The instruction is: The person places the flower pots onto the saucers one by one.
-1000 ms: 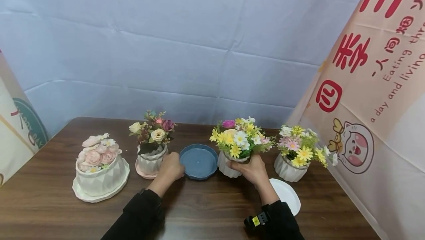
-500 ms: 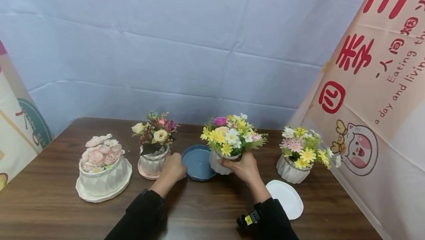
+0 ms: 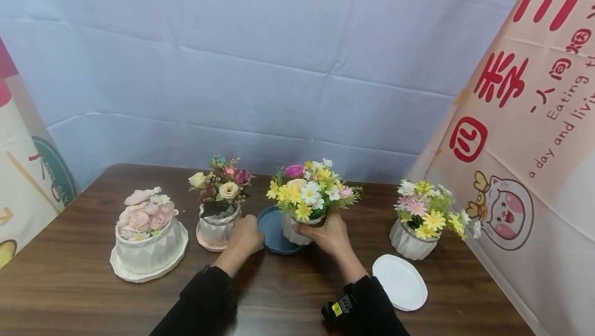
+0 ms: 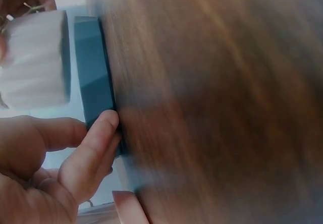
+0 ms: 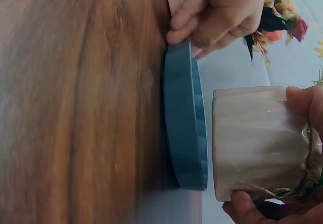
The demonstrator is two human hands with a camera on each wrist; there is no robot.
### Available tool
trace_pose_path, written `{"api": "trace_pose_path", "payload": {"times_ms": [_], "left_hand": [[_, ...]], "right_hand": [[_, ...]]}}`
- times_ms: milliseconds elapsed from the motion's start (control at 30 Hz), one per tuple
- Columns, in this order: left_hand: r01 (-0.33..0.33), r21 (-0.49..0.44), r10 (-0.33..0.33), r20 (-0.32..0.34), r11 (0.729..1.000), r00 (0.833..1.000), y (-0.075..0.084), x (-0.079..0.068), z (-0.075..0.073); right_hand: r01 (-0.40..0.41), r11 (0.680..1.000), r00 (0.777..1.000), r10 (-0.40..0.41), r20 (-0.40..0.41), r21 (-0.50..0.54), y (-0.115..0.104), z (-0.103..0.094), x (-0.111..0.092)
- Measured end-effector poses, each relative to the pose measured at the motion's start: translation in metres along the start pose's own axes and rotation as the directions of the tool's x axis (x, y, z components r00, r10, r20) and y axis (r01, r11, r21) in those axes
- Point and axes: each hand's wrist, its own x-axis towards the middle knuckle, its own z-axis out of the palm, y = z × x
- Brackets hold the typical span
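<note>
My right hand (image 3: 329, 235) grips a white ribbed flowerpot (image 3: 292, 230) of yellow and white daisies with one magenta bloom. In the right wrist view the base of this flowerpot (image 5: 252, 138) hangs just above the rim of a blue saucer (image 5: 181, 118), a narrow gap between them. My left hand (image 3: 246, 238) pinches the saucer's left edge between thumb and fingers; in the left wrist view a fingertip lies against the outer wall of the blue saucer (image 4: 93, 67). The head view has the flowerpot covering the right part of the blue saucer (image 3: 269, 224).
Close left of my left hand, a pot of roses (image 3: 220, 225) stands on a pink saucer (image 3: 204, 243). Further left is a pot of pale pink flowers (image 3: 151, 248) on a white saucer (image 3: 121, 270). At right are another daisy pot (image 3: 411, 240) and a white saucer (image 3: 400, 281).
My right hand has carried the flowerpot leftward, from beside the blue saucer to over it. The left hand stays at the saucer's edge. The view has shifted slightly.
</note>
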Motion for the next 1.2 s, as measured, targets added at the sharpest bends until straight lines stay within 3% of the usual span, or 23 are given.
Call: {"api": "trace_pose_path", "payload": {"times_ms": [467,733,1200], "left_hand": [[0.008,0.025,-0.008,0.0,1.0,1.0,-0.001,0.001,0.001],[0.008,0.021,-0.008,-0.007,1.0,1.0,0.0,0.001,0.003],[0.012,0.038,-0.011,-0.011,0.999,1.0,0.0,0.003,0.003]], "right_hand": [[0.012,0.999,0.999,-0.013,0.031,0.052,-0.004,0.023,0.006],[0.013,1.0,0.999,-0.013,0.041,0.008,0.002,0.032,0.007],[-0.055,0.998,0.993,0.055,0.104,-0.006,0.002,0.036,0.008]]}}
